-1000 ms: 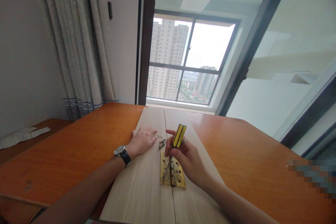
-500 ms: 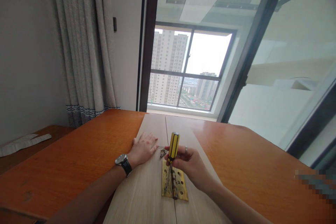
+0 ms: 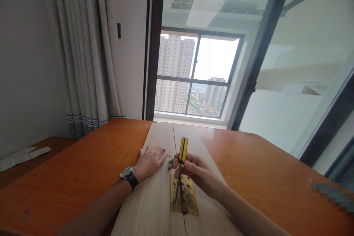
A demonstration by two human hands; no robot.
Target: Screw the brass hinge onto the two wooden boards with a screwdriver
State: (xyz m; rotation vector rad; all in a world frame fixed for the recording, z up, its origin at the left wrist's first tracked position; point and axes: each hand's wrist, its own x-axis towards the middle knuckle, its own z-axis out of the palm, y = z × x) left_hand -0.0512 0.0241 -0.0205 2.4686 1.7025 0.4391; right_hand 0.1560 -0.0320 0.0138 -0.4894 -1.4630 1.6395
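A yellow-and-black screwdriver (image 3: 183, 150) is held in the fingers of my right hand (image 3: 200, 173), tilted with its tip down at the lower left of a brass hinge (image 3: 190, 201). The hinge lies opened flat, its barrel along the seam between two pale wooden boards (image 3: 149, 206). My left hand (image 3: 152, 158) rests flat on the left board, fingers stretched out, holding nothing. Several loose screws (image 3: 170, 163) lie just beyond the hinge, between my hands. Whether a screw sits under the screwdriver's tip is too small to tell.
The boards lie on an orange-brown wooden table (image 3: 91, 169). White strips (image 3: 24, 156) rest on a lower surface at the left. A grey curtain (image 3: 83, 51) hangs at the back left, and a dark-framed glass door (image 3: 249, 70) stands behind the table.
My right fingers have shifted on the screwdriver, and its handle has turned slightly. The tip stays at the hinge's lower left. My left hand remains flat on the board.
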